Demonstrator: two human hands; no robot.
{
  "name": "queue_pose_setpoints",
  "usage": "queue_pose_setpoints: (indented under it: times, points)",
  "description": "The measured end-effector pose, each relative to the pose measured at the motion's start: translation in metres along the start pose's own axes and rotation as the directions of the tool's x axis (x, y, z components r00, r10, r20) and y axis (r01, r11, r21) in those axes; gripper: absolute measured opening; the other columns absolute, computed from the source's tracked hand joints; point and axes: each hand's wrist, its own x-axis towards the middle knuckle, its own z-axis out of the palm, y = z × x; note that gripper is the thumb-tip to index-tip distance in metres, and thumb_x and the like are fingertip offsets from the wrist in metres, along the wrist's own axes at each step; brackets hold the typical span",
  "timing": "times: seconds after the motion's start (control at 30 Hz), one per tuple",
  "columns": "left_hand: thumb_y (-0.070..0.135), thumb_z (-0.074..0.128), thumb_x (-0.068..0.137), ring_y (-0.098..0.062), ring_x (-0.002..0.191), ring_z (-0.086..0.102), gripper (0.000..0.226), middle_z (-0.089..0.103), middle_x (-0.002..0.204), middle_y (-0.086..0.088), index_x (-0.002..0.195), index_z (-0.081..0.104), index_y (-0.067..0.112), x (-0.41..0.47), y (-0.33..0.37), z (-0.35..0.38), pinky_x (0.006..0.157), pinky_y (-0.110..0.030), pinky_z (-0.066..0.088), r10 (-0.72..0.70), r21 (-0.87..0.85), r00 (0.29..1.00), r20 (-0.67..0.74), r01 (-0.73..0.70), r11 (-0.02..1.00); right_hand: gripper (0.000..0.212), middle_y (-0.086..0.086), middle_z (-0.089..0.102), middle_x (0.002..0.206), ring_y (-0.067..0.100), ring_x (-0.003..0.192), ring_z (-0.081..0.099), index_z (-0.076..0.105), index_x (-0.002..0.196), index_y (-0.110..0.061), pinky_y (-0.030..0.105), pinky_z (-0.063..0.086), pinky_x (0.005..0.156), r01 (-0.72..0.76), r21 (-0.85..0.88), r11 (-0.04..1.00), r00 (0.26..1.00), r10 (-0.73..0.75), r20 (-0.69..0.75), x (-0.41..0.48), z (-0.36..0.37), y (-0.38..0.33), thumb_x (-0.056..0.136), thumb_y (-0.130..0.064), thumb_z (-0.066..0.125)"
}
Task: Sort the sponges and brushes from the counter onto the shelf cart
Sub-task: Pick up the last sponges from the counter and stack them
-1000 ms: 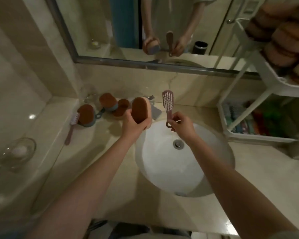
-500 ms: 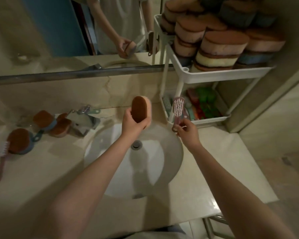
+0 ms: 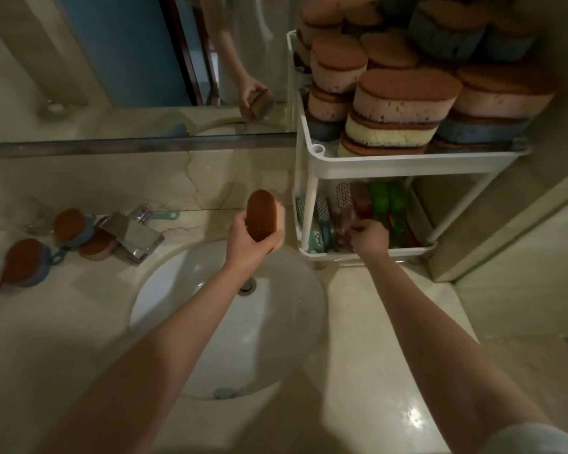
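Left hand (image 3: 246,247): raised over the sink (image 3: 210,322), grip closed round the lower end of a brown-topped sponge (image 3: 261,214).
Sponge: held upright on end, brown face toward the camera, clear of the tabletop (image 3: 391,322) and just left of the shelf cart (image 3: 407,165).
Right hand (image 3: 373,239): inside the cart's lower tier, grip pinching the handle end of a pink brush (image 3: 343,196); this area was blurred.
Pink brush: lying in the lower tier, bristle head pointing away from the hand, beside the green brushes (image 3: 395,204).
Shelf cart: white, standing on the tabletop to the right of the sink, against the wall.
Upper tier: filled with stacked sponges (image 3: 404,99), brown faces up.
Loose sponges (image 3: 69,224): on the tabletop left of the faucet (image 3: 135,235), touching one another.
Handled scrubber (image 3: 22,262): on the tabletop at the far left, near those sponges.
Mirror (image 3: 112,60): above the sink, reflecting the hand holding the sponge.
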Motion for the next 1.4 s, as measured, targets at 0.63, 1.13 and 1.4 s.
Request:
queue_pose_setpoints:
  times: [0.63, 1.13, 1.4]
  points:
    - [0.020, 0.078, 0.072, -0.014, 0.105, 0.050, 0.070, 0.048, 0.114, 0.005, 0.130, 0.040, 0.015, -0.009, 0.004, -0.006, 0.087, -0.026, 0.040, 0.037, -0.027, 0.999, -0.039, -0.038, 0.999, 0.017, 0.008, 0.067, 0.088, 0.025, 0.076, 0.060, 0.065, 0.092, -0.010, 0.025, 0.040, 0.064, 0.116, -0.237, 0.965, 0.993, -0.107, 0.053, -0.004, -0.003, -0.013, 0.092, -0.025, 0.057]
    - [0.045, 0.073, 0.057, -0.001, 0.104, 0.052, 0.071, 0.052, 0.114, 0.014, 0.120, 0.044, 0.029, -0.041, 0.085, -0.061, 0.080, -0.014, 0.044, 0.407, -0.251, 0.907, 0.107, -0.371, 0.894, 0.015, 0.001, 0.064, 0.089, 0.010, 0.078, 0.059, 0.068, 0.097, -0.009, 0.029, 0.053, 0.069, 0.801, 0.072, 0.594, 0.587, -0.757, -0.288, -0.102, -0.069, -0.126, 0.086, -0.016, 0.062]
    - [0.045, 0.061, 0.052, -0.016, 0.105, 0.055, 0.061, 0.054, 0.121, -0.010, 0.110, 0.050, 0.027, -0.030, 0.152, -0.069, 0.085, -0.028, 0.049, 0.569, -0.310, 0.805, 0.170, -0.504, 0.806, 0.040, -0.004, 0.058, 0.119, 0.004, 0.110, 0.055, 0.056, 0.131, -0.013, 0.021, 0.046, 0.091, 0.830, 0.231, 0.507, 0.557, -0.764, -0.325, -0.107, -0.108, -0.170, 0.095, -0.030, 0.049]
